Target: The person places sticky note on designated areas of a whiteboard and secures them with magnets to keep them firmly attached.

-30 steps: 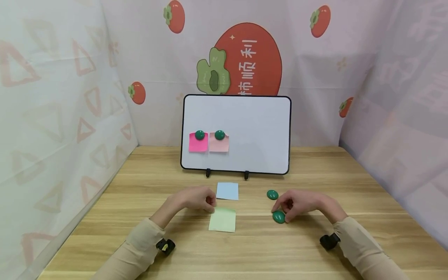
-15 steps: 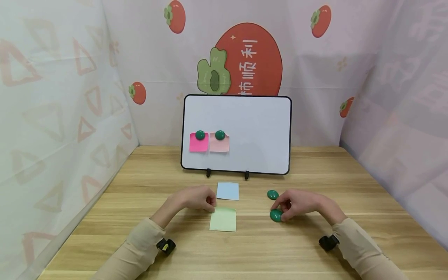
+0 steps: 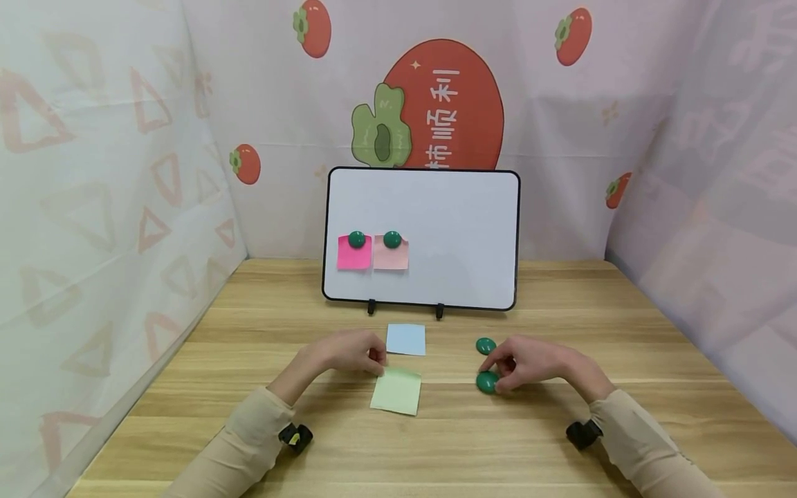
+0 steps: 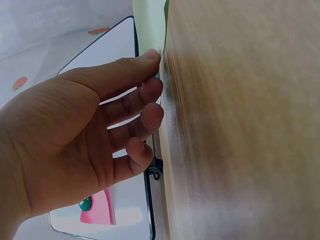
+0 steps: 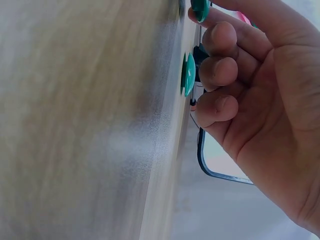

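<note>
My left hand pinches the upper left corner of a pale green sticky note, whose edge stands a little off the table in the left wrist view. Between the thumb and index finger of my right hand is a round green magnet, low over or on the tabletop; I cannot tell which. In the right wrist view that magnet is cut off by the top edge. A second green magnet lies just behind it. A light blue sticky note lies flat beyond my left fingertips.
A black-framed whiteboard stands at the back on small black feet. On its left side, green magnets hold a bright pink note and a light pink note. Printed cloth surrounds the wooden table.
My right hand has slid the green magnet slightly left and gripped it. The pale green note has turned a little, its near edge now slanted, with my left hand nearly still.
</note>
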`<state>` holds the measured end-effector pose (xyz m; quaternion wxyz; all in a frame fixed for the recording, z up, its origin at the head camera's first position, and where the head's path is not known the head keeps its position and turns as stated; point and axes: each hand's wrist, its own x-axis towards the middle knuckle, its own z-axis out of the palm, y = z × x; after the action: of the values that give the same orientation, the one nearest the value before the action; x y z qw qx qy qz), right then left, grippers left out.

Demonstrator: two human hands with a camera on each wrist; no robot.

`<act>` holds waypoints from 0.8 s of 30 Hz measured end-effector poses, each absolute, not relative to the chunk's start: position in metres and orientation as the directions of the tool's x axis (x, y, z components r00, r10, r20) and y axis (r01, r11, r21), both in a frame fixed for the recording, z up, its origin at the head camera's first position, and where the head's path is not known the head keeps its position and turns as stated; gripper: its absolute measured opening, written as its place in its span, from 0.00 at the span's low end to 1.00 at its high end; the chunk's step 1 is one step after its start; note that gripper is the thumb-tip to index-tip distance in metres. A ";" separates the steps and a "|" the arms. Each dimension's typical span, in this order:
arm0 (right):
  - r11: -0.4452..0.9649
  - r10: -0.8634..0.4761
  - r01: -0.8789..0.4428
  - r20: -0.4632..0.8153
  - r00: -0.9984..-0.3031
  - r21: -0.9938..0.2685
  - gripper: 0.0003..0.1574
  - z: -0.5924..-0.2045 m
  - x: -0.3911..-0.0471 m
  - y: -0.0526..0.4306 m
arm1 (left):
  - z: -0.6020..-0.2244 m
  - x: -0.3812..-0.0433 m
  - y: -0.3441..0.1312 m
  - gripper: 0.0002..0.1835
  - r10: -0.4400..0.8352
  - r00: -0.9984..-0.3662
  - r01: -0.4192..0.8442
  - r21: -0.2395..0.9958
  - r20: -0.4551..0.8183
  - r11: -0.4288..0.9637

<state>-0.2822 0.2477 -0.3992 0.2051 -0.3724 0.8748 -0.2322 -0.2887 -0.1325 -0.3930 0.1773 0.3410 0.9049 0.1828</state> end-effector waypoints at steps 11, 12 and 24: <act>0.594 -0.761 -0.620 -0.106 -0.640 -0.513 0.20 -0.395 -0.279 0.245 | -0.390 -0.288 -0.130 0.07 0.678 -0.713 0.565 0.424 -0.181 0.707; 0.594 -0.761 -0.621 -0.104 -0.641 -0.512 0.20 -0.395 -0.279 0.245 | -0.390 -0.288 -0.130 0.07 0.678 -0.713 0.567 0.422 -0.179 0.707; 0.536 -0.788 -0.684 -0.003 -0.615 -0.495 0.20 -0.398 -0.283 0.243 | -0.387 -0.291 -0.128 0.06 0.689 -0.720 0.610 0.393 -0.088 0.688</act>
<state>-0.2830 0.2428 -0.3976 0.1135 -0.4236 0.8690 -0.2292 -0.2910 -0.1281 -0.3867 0.1151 0.3562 0.9114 0.1709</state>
